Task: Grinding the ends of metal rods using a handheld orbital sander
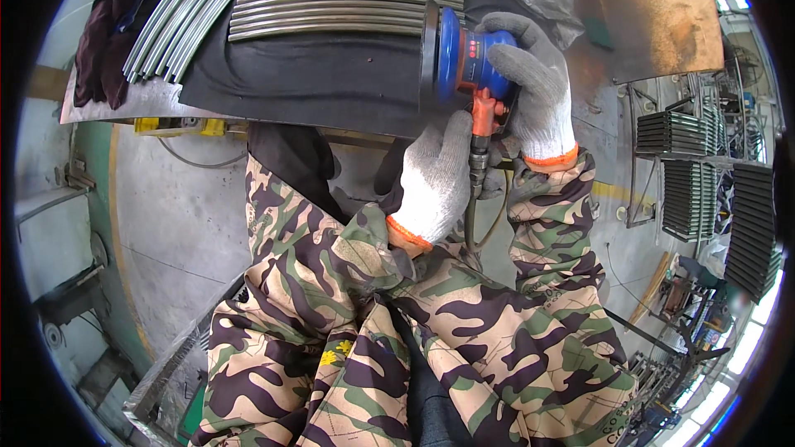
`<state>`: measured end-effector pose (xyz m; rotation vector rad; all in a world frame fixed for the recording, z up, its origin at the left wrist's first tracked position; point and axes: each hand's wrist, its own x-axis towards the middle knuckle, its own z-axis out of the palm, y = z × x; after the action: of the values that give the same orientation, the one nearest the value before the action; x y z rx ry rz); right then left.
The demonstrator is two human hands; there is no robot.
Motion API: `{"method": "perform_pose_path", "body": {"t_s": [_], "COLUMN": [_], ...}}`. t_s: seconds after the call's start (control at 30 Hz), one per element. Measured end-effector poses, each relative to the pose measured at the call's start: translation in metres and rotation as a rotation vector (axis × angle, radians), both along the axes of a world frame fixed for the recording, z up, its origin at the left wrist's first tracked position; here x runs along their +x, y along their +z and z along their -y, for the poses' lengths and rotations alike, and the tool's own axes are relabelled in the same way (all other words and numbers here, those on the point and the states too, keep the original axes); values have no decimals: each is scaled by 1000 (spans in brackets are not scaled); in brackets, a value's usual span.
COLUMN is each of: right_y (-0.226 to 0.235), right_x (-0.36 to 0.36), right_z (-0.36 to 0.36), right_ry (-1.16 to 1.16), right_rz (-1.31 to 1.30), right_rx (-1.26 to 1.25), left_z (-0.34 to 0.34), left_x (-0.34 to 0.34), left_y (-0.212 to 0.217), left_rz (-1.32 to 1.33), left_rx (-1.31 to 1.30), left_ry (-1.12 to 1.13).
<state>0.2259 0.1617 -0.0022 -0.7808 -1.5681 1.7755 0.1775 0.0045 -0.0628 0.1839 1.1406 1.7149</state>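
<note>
My right hand (537, 74), in a grey and white knit glove with an orange cuff, grips the blue body of an air sander (450, 54). The sander is tilted on edge, its dark round pad facing left. My left hand (432, 178), gloved alike, closes in below the pad, its thumb against the orange air inlet; the other fingers are partly hidden. From the inlet's dark coupling an air hose (470, 228) hangs down between my forearms. Behind the pad, a row of curved metal tubes (331, 10) lies on the black-covered table (315, 79).
More curved tubes (186, 12) lie at the table's far left, beside a dark cloth (112, 33). Clear plastic film (551, 4) and a brown board (662, 8) are at the far right. Racks of stacked dark parts (689, 199) stand on the floor to the right.
</note>
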Motion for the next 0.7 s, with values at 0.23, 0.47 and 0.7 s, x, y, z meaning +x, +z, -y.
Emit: {"method": "perform_pose_path", "body": {"t_s": [0.23,0.47,0.7], "right_y": [-5,-7,-1], "right_x": [-1,0,0], "right_z": [0,1,7], "right_ry": [6,9,-53], "right_rz": [4,-16,3], "right_rx": [14,41,41], "left_z": [-1,0,11], "left_x": [-3,-9,9], "left_y": [3,16,26], "left_rz": [-26,93,-311], "left_rx": [-30,-62,-9], "left_ry": [14,-28,47]}}
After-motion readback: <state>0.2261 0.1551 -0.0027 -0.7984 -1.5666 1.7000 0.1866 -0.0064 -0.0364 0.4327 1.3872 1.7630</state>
